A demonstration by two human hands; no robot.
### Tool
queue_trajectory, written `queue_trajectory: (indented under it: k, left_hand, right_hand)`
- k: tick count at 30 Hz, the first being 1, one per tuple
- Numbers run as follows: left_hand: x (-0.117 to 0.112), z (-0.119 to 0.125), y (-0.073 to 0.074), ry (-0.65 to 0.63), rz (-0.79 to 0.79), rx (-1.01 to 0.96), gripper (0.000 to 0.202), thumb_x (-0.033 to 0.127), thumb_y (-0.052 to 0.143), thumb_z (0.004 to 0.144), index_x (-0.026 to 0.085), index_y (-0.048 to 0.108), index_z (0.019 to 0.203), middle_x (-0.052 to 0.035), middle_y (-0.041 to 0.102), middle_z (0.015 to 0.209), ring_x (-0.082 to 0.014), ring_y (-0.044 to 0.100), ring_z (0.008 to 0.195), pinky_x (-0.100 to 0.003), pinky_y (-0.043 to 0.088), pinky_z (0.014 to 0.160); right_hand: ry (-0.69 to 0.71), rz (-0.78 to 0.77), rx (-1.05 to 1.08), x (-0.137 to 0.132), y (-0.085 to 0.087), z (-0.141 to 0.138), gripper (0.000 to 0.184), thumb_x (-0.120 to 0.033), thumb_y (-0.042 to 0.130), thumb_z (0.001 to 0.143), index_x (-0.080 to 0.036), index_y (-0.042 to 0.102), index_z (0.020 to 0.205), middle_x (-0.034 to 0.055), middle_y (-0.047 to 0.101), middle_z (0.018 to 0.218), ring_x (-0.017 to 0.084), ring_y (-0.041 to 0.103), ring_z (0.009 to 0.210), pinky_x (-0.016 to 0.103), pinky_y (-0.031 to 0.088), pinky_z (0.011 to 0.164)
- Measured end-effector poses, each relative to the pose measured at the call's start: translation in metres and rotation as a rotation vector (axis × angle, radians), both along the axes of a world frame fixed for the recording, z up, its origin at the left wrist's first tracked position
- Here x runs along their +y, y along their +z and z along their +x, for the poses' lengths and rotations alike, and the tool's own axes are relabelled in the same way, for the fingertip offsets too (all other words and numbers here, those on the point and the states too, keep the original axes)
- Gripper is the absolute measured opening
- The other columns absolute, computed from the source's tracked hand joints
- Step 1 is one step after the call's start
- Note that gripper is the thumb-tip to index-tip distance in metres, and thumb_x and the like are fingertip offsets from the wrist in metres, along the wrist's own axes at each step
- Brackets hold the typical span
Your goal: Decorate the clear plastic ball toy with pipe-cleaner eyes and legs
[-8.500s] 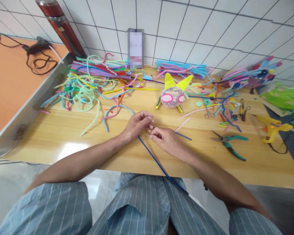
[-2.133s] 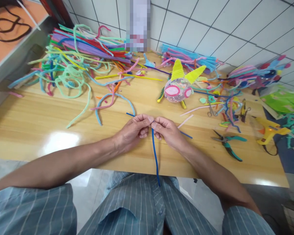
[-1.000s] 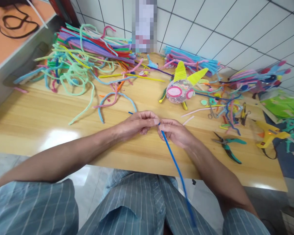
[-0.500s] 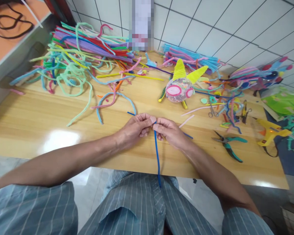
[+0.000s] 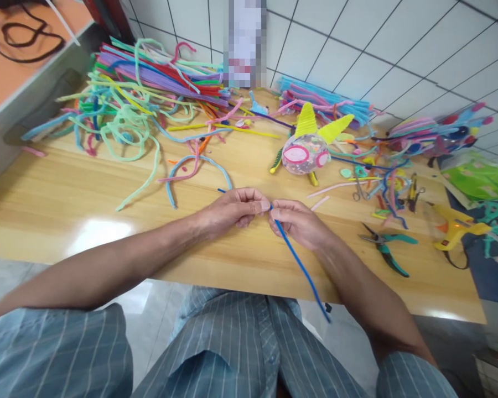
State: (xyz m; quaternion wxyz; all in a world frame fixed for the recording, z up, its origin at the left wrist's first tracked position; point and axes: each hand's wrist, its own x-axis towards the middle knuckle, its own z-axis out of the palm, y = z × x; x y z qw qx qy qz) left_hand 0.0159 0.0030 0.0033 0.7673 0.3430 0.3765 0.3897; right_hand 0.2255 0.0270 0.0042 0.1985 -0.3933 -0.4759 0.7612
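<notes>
My left hand (image 5: 232, 210) and my right hand (image 5: 299, 224) meet over the wooden table (image 5: 87, 215), both pinched on a thin blue pipe cleaner (image 5: 301, 265). Its long free end slants down to the right, past the table's front edge and over my lap. A short blue end sticks out to the left behind my left hand's fingers. The fingertips of the two hands touch each other at the pinch.
A heap of coloured pipe cleaners (image 5: 149, 99) fills the back left. A craft creature with yellow ears (image 5: 305, 152) stands behind my hands. Teal-handled pliers (image 5: 388, 249), small scissors (image 5: 359, 190) and a yellow glue gun (image 5: 456, 229) lie to the right. A phone (image 5: 247, 41) leans on the tiled wall.
The pipe cleaner's long free end has swung from hanging straight down to slanting right, as it also did a second ago. My hands stay pinched together in the same spot.
</notes>
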Motion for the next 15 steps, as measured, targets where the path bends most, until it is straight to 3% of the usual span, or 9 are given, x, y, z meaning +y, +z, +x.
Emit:
queue_trajectory:
  k: [8, 12, 15]
  left_hand:
    - [-0.019, 0.016, -0.006, 0.217, -0.152, -0.192, 0.043, 0.040, 0.100, 0.069, 0.014, 0.066, 0.076, 0.0085, 0.048, 0.055, -0.0024, 0.030, 0.045, -0.016, 0.023, 0.043]
    - [-0.014, 0.012, -0.006, 0.147, -0.170, -0.178, 0.041, 0.042, 0.095, 0.075, 0.015, 0.065, 0.073, 0.0071, 0.049, 0.054, -0.0037, 0.034, 0.045, -0.018, 0.025, 0.043]
    - [-0.005, 0.004, -0.004, 0.082, -0.102, -0.107, 0.040, 0.042, 0.096, 0.072, 0.014, 0.067, 0.074, 0.0052, 0.055, 0.057, -0.0039, 0.038, 0.044, -0.019, 0.027, 0.043]
  right_hand:
    - [-0.079, 0.182, -0.023, -0.013, -0.010, -0.016, 0.055, -0.070, 0.084, 0.082, -0.021, 0.059, 0.077, -0.0059, 0.056, 0.062, 0.008, 0.049, 0.053, 0.022, 0.034, 0.048]
    - [-0.081, 0.083, -0.017, -0.010, -0.006, -0.013, 0.053, -0.067, 0.088, 0.077, -0.020, 0.063, 0.081, -0.0047, 0.059, 0.065, 0.008, 0.048, 0.052, 0.022, 0.034, 0.047]
    - [-0.072, -0.004, -0.005, -0.003, 0.001, -0.006, 0.046, -0.057, 0.090, 0.076, -0.020, 0.063, 0.079, -0.0041, 0.059, 0.065, 0.009, 0.048, 0.052, 0.023, 0.035, 0.047]
